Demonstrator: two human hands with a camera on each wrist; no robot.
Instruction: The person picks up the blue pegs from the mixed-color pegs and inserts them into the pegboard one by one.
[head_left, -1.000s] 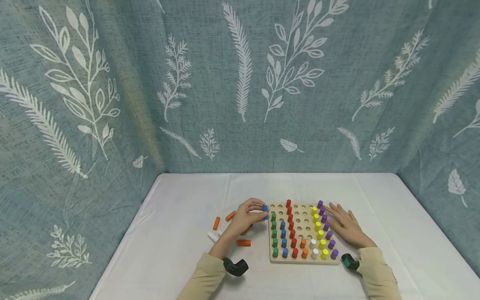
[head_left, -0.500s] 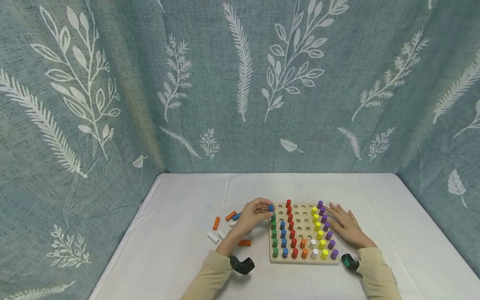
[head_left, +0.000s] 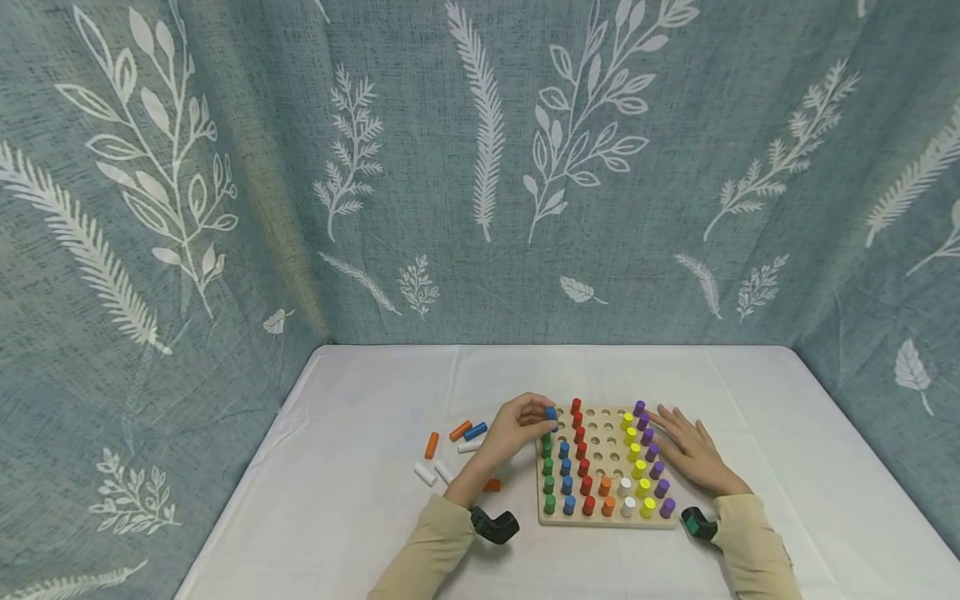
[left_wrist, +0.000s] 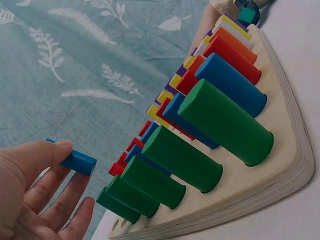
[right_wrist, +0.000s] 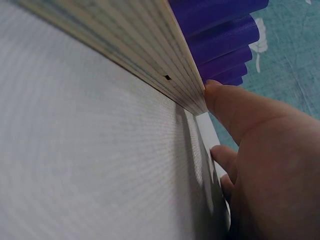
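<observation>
Loose pegs lie on the bench (head_left: 360,433), at the board's nine o'clock. Leftmost is a white peg (head_left: 425,474), with an orange peg (head_left: 432,445) at its twelve o'clock and a second white peg (head_left: 444,472) at its three. Farther right a second orange peg (head_left: 461,430) lies just beside a blue peg (head_left: 476,431); a third white peg (head_left: 470,447) sits at the blue one's six. A third orange peg (head_left: 491,485) is partly hidden by the forearm.

Of the two hands, the left hand (head_left: 523,421) pinches another blue peg (head_left: 551,413) between thumb and fingers, over the ten-to-eleven o'clock corner of the wooden pegboard (head_left: 600,523). Across the board stand columns of green, blue, red, orange, white, yellow and purple pegs. The right hand (head_left: 693,450), fingers extended and grasping nothing, rests near the board's three o'clock, one fingertip at its edge.
</observation>
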